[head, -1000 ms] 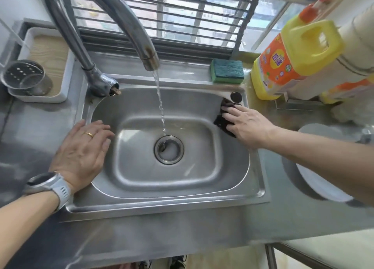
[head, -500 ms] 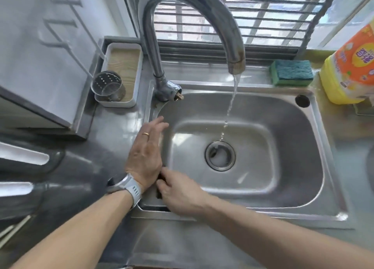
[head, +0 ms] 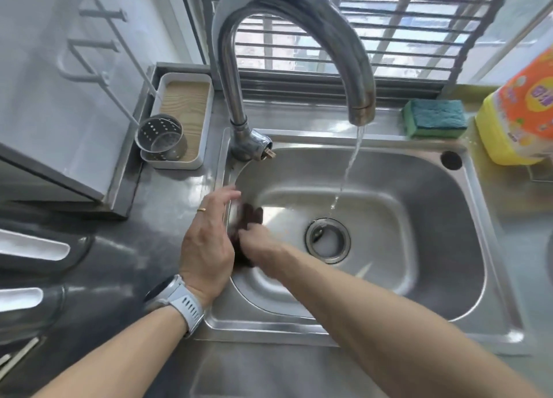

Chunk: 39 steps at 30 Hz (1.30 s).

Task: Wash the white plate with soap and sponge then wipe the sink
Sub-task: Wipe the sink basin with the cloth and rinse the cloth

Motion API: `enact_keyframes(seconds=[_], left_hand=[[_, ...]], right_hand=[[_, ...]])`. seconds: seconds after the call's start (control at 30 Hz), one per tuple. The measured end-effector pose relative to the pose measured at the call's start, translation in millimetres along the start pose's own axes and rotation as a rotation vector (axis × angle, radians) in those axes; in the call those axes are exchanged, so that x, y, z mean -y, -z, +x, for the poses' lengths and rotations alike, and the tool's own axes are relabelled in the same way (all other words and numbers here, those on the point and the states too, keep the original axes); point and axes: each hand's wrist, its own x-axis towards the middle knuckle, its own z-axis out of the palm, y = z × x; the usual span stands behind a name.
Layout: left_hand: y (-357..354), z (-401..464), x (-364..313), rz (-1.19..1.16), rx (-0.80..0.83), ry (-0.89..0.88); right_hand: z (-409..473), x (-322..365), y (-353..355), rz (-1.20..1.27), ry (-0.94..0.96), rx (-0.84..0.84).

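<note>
As water runs, dark cloth (head: 250, 218) lengthwise along sink (head: 419, 284) wall.

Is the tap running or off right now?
Running. A thin stream of water falls from the faucet spout into the sink basin, landing just above the drain.

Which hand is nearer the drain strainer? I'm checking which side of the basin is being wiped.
Right. The right hand presses a dark cloth on the basin's left wall, just left of the drain strainer. The left hand rests farther out on the sink rim.
</note>
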Motion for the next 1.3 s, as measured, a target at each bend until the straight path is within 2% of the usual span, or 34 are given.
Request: enact_keyframes(seconds=[0.07, 0.17, 0.27, 0.4, 0.53, 0.63, 0.77, 0.83, 0.87, 0.93, 1.0, 1.07, 1.17, 1.3], left_hand=[[-4, -5, 1, 0.053, 0.104, -0.066], [-6, -13, 5, 0.171, 0.220, -0.141], [-11, -12, 10, 0.251, 0.263, -0.163], [-14, -11, 12, 0.286, 0.271, -0.177], [-14, -9, 13, 0.301, 0.288, -0.165], [-12, -10, 12, 0.299, 0.292, -0.158], [-14, -8, 12, 0.289, 0.275, -0.170], [-14, -8, 12, 0.280, 0.265, -0.172], [-14, -8, 12, 0.279, 0.259, -0.176], [-15, -8, 13, 0.282, 0.254, -0.177], [-15, -8, 12, 0.295, 0.263, -0.177], [-14, -8, 10, 0.314, 0.267, -0.172], [-14, -8, 11, 0.333, 0.287, -0.168], [-14, -8, 12, 0.361, 0.303, -0.188]], right_hand=[[-16, -52, 2, -0.325, 0.017, 0.210], [-16, -90, 13, -0.692, 0.121, 0.305], [22, -90, 21, -0.927, 0.208, 0.134], [78, -68, 52, -0.966, 0.402, -0.195], [72, -90, 103, -1.104, 0.493, -0.288], [60, -129, 162, -1.178, 0.415, -0.323], [11, -174, 228, -1.221, -0.004, -0.284], [-22, -187, 239, -1.314, -0.052, -0.152], [-37, -189, 235, -1.368, -0.028, -0.022], [-58, -187, 211, -1.365, 0.038, 0.252], [-61, -178, 181, -1.286, 0.174, 0.423], [-45, -161, 151, -1.161, 0.268, 0.465], [-22, -119, 90, -0.814, 0.270, 0.507], [-25, -74, 24, -0.227, 0.098, 0.386]])
